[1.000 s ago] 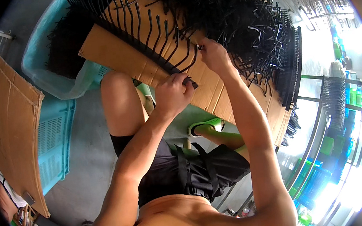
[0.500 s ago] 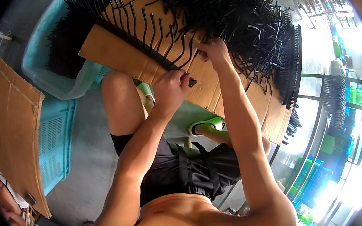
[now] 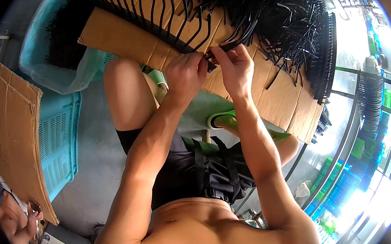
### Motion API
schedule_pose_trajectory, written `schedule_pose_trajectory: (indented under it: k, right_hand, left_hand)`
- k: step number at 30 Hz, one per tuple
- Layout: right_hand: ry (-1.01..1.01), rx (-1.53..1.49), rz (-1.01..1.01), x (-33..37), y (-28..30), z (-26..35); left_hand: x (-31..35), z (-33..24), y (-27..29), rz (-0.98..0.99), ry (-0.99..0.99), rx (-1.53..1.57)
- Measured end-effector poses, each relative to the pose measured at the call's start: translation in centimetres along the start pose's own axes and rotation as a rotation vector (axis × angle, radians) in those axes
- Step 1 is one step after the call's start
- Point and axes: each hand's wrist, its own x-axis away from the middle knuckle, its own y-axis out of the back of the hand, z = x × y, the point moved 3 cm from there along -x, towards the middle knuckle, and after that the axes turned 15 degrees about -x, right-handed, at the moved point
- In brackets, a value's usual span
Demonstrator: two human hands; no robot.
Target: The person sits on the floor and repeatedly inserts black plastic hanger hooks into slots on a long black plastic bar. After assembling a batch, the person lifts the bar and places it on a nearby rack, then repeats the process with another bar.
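Holding the near end of the black bar, my left grip is curled closed around it. My right grip sits just beside, thumb and fingers pinched on a few loose black prongs that jut far and right. The bar runs far left over the cardboard-topped bench, with prongs standing in a row along it. A black heap lies on the bench's far right; a blue basket stands far left.
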Motion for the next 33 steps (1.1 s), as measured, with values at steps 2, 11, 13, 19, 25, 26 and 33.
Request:
schedule_pose_trajectory:
  k: [2,11,13,19,25,26,33]
  right_hand:
    - [-0.009,0.037,0.013,-0.1,0.0,0.2]
    - [0.002,0.279,0.060,-0.4,-0.2,1.0]
    - [-0.021,0.293,0.077,-0.5,0.1,0.9]
    - [0.055,0.252,0.083,-0.5,0.0,0.7]
    - [0.231,0.539,0.112,0.3,-1.3,1.5]
    - [0.083,0.328,0.045,0.1,-0.8,0.7]
    - [0.319,0.766,0.218,-0.1,-0.9,0.4]
  left_hand:
    - [0.0,0.0,-0.1,0.006,-0.008,-0.018]
    - [0.1,0.2,0.0,0.023,-0.058,-0.065]
    - [-0.1,0.1,0.1,0.023,-0.075,-0.079]
    - [0.2,0.3,-0.2,0.023,-0.069,-0.074]
    - [-0.3,0.7,0.1,0.061,-0.103,-0.122]
    - [-0.3,0.5,0.1,0.036,-0.120,-0.122]
    - [0.8,0.5,0.0,0.052,-0.112,-0.164]
